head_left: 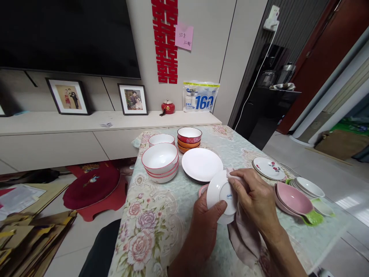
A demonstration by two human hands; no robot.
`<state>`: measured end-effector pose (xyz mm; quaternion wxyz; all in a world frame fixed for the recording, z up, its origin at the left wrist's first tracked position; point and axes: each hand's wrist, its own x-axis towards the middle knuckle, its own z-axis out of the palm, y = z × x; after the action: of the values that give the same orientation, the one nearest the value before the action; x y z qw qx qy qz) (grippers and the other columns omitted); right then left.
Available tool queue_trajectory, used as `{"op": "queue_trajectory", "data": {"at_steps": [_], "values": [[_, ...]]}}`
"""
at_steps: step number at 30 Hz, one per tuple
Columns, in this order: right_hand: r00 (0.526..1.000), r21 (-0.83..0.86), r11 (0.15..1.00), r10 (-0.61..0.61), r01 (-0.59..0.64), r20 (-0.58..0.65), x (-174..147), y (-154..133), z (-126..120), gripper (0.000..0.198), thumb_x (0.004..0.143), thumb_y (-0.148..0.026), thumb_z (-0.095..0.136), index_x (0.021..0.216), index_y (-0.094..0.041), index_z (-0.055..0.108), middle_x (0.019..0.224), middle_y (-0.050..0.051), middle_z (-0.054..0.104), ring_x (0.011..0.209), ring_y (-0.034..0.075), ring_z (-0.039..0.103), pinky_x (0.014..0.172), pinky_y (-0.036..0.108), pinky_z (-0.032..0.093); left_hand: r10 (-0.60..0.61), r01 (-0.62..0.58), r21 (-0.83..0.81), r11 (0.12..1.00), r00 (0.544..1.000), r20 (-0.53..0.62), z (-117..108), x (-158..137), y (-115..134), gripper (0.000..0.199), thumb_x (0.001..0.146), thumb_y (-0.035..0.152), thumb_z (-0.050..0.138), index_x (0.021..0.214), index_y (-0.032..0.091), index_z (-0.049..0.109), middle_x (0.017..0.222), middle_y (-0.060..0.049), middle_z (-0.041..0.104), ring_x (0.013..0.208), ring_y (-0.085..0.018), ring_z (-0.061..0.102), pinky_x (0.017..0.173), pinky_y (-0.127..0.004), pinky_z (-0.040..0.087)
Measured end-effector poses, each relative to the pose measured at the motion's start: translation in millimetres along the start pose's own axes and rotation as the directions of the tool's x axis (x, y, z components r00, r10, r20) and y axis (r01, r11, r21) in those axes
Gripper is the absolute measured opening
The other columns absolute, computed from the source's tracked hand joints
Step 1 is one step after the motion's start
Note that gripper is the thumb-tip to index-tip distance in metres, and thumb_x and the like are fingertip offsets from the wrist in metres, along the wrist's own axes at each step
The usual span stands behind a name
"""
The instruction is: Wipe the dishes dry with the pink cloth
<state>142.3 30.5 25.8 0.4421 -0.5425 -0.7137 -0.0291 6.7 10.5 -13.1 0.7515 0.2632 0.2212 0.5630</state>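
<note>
A small white plate [219,189], its underside with a blue mark facing me, is tilted up over the table. My left hand [206,219] grips its lower left edge, thumb across the base. In my right hand [255,196] is a pale pink cloth [245,238], pressed against the plate's upper right rim and hanging down below. Another white piece shows partly under the plate. Just behind it a pink rim [203,189] peeks out, mostly hidden. Beyond my hands lie stacked plates with a white one [201,164] on top.
White bowls with red rims [160,158] are stacked at the left, red and orange bowls [189,136] behind. On the right stand flowered plates [268,168], pink leaf-handled bowls [294,198] and white bowls [310,186]. A flowered tablecloth [150,227] covers the table; a red stool [95,188] is beside it.
</note>
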Motion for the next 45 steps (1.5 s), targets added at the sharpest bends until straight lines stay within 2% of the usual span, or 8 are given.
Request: {"op": "queue_trajectory", "data": {"at_steps": [4, 10, 16, 22, 28, 34, 40, 45], "values": [[0.984, 0.06, 0.987, -0.153, 0.148, 0.089, -2.9, -15.2, -1.6, 0.013, 0.096, -0.019, 0.052, 0.097, -0.022, 0.065, 0.095, 0.006, 0.067, 0.094, 0.022, 0.06, 0.082, 0.037, 0.048, 0.03, -0.032, 0.067, 0.997, 0.999, 0.026, 0.4, -1.2, -1.2, 0.047, 0.075, 0.015, 0.071, 0.121, 0.02, 0.065, 0.122, -0.008, 0.069, 0.108, -0.026, 0.062, 0.093, -0.036, 0.047], [0.891, 0.175, 0.945, -0.321, 0.277, 0.322, -7.4, -38.9, -4.5, 0.02, 0.096, -0.013, 0.048, 0.089, -0.021, 0.065, 0.087, 0.005, 0.065, 0.084, 0.02, 0.056, 0.073, 0.035, 0.046, 0.067, -0.07, 0.147, 0.987, 0.998, 0.02, -2.7, -0.6, -4.1, 0.019, 0.076, 0.011, 0.061, 0.089, 0.018, 0.072, 0.104, -0.005, 0.073, 0.087, -0.02, 0.063, 0.086, -0.033, 0.048], [0.99, 0.118, 0.985, -0.13, 0.122, 0.06, -1.2, -4.7, -2.2, 0.014, 0.094, -0.02, 0.057, 0.1, -0.023, 0.069, 0.095, 0.006, 0.065, 0.091, 0.02, 0.061, 0.078, 0.035, 0.049, 0.011, -0.012, 0.079, 0.997, 1.0, 0.023, -1.3, -1.4, -0.9, 0.047, 0.074, 0.011, 0.068, 0.12, 0.021, 0.067, 0.124, -0.007, 0.068, 0.104, -0.024, 0.062, 0.093, -0.036, 0.047], [0.998, 0.085, 0.994, 0.066, -0.065, -0.015, 3.3, 25.3, -3.5, 0.009, 0.092, -0.025, 0.061, 0.093, -0.023, 0.07, 0.092, 0.004, 0.069, 0.088, 0.02, 0.063, 0.08, 0.036, 0.049, -0.024, 0.026, 0.038, 0.999, 0.999, -0.047, -1.7, 0.6, 1.1, 0.049, 0.071, 0.016, 0.073, 0.12, 0.016, 0.067, 0.119, -0.011, 0.069, 0.105, -0.028, 0.062, 0.091, -0.039, 0.049], [0.994, 0.139, 0.988, -0.079, 0.068, 0.078, -4.1, -15.1, 3.2, 0.013, 0.094, -0.019, 0.056, 0.097, -0.021, 0.068, 0.093, 0.006, 0.065, 0.09, 0.02, 0.061, 0.078, 0.033, 0.048, 0.027, -0.027, 0.07, 0.997, 1.0, 0.006, -1.6, 0.9, 0.1, 0.047, 0.073, 0.012, 0.07, 0.12, 0.018, 0.066, 0.119, -0.008, 0.069, 0.102, -0.025, 0.062, 0.089, -0.036, 0.047], [0.928, 0.171, 0.96, -0.262, 0.222, 0.264, -9.8, -36.5, 10.3, 0.019, 0.096, -0.015, 0.05, 0.091, -0.021, 0.068, 0.09, 0.006, 0.062, 0.086, 0.021, 0.057, 0.076, 0.036, 0.045, 0.091, -0.103, 0.181, 0.978, 0.993, 0.075, -3.9, 0.4, -0.3, 0.02, 0.074, 0.007, 0.06, 0.087, 0.017, 0.071, 0.089, -0.002, 0.07, 0.084, -0.017, 0.059, 0.078, -0.028, 0.046], [0.996, 0.185, 0.983, -0.036, 0.021, 0.076, 0.4, 4.9, 6.2, 0.011, 0.093, -0.022, 0.058, 0.096, -0.023, 0.068, 0.092, 0.004, 0.065, 0.09, 0.02, 0.06, 0.08, 0.034, 0.046, -0.019, 0.018, 0.096, 0.995, 1.0, 0.005, -2.2, 0.1, 0.6, 0.051, 0.073, 0.01, 0.067, 0.123, 0.017, 0.063, 0.118, -0.009, 0.068, 0.096, -0.021, 0.061, 0.085, -0.033, 0.048], [0.965, 0.311, 0.916, 0.224, -0.255, 0.132, 4.7, 34.8, -2.1, 0.011, 0.087, -0.034, 0.068, 0.088, -0.023, 0.07, 0.095, 0.003, 0.068, 0.093, 0.021, 0.062, 0.087, 0.034, 0.045, -0.067, 0.068, 0.023, 0.997, 0.996, -0.058, -3.5, 0.4, 3.4, 0.053, 0.07, 0.016, 0.075, 0.121, 0.015, 0.064, 0.116, -0.011, 0.069, 0.1, -0.025, 0.062, 0.086, -0.034, 0.048]]}}
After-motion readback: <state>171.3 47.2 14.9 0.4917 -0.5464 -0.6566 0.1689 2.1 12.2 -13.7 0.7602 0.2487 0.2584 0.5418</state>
